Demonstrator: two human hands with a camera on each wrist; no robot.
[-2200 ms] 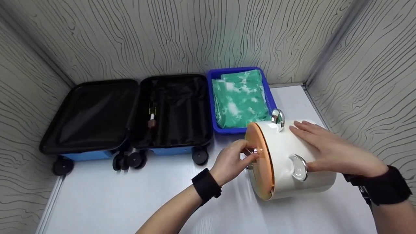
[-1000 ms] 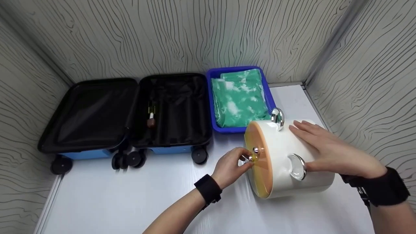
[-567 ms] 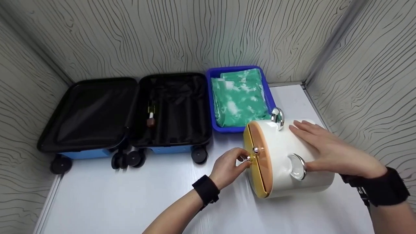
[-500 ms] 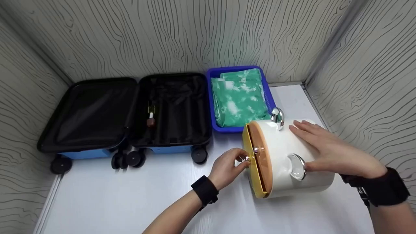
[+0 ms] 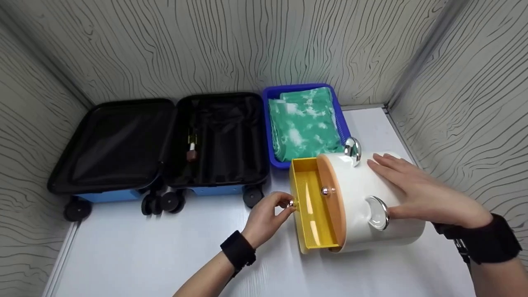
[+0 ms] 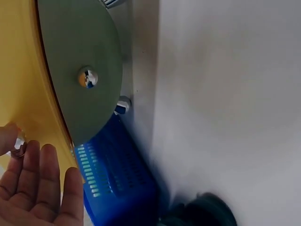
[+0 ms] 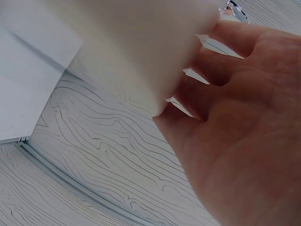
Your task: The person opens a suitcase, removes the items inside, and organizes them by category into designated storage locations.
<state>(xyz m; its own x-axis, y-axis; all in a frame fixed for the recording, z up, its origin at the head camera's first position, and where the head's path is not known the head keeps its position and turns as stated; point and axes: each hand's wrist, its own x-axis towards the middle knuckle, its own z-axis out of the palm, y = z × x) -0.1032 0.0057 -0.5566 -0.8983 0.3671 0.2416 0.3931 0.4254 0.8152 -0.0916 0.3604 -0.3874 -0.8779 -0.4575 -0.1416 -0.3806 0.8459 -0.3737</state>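
A white drum-shaped drawer box with chrome handles stands at the right of the table. Its yellow middle drawer is pulled out to the left, and no object shows inside. My left hand pinches that drawer's chrome knob between thumb and fingertips. An orange drawer front with its own knob stays in the box above; in the left wrist view a grey-green drawer front lies below. My right hand rests on the white body with fingers extended, its thumb beside a chrome handle.
An open suitcase with black lining and wheels lies at the left. Its right half holds a small bottle with a brown cap. Behind the box, a blue basket holds folded green-and-white cloth. Patterned walls enclose the table.
My left hand moved from the orange drawer's knob to the yellow drawer's knob, then drew the yellow drawer out to the left. The right hand stayed on the box.
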